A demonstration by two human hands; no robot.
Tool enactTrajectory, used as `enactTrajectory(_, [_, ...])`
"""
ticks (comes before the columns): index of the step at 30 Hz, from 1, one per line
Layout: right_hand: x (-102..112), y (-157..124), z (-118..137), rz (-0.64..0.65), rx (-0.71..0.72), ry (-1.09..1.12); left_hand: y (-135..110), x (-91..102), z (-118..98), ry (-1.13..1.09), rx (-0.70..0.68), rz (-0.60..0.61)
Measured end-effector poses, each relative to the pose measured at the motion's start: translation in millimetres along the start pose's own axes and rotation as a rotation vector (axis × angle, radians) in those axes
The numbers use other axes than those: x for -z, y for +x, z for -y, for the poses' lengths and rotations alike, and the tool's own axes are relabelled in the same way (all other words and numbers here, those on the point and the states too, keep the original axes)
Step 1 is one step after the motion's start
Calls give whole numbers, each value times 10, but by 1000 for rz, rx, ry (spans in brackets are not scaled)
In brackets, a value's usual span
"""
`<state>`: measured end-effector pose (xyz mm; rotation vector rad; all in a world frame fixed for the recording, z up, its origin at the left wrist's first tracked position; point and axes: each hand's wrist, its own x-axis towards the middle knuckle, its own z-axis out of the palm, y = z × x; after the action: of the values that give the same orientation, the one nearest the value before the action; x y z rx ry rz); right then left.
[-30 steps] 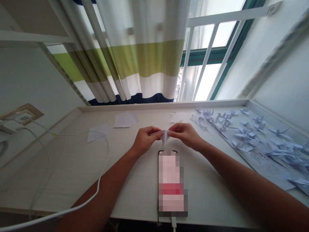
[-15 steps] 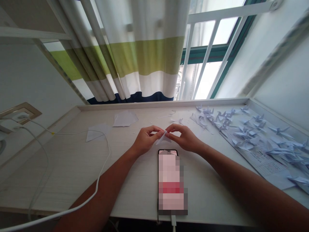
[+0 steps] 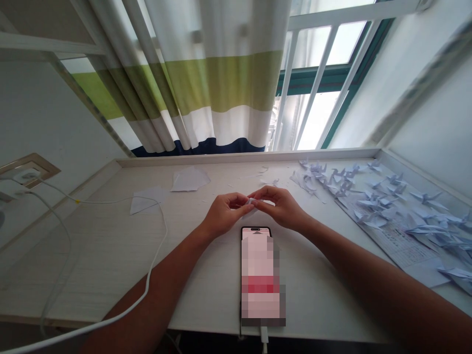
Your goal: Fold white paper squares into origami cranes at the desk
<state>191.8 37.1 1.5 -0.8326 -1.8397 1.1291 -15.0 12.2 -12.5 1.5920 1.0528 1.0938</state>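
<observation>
A small piece of white paper (image 3: pixel 250 201) is showing only as a pale sliver, most of it disappearing behind the fingers, its folds too small to make out. The piece is sitting between the two sets of fingertips, midway between the hands and just beyond the top end of a phone (image 3: pixel 257 265) lying on a white table (image 3: pixel 317 290). The left hand (image 3: pixel 224 212) is pinching it from one side, thumb and fingers clamping on the paper; the right hand (image 3: pixel 280 208) is gripping it from the other, thumb and fingers likewise closing on it. The hands are nearly meeting at the paper, and both forearms are reaching in from the near edge. Loose white sheets (image 3: pixel 189 180) are lying beyond the left hand, while many folded paper birds (image 3: pixel 379 202) are crowding the table's right side, well apart from the grip.
</observation>
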Motion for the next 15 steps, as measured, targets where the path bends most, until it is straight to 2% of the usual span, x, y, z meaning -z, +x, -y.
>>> enactTrajectory(5, [23, 5, -4, -54, 8, -116, 0, -20, 24, -48, 3, -26])
enactTrajectory(12, [3, 2, 29, -37, 18, -218, -11, 7, -18, 219, -112, -16])
enactTrajectory(15, [-8, 0, 32, -39, -2, -212, -20, -12, -14, 193, -82, 13])
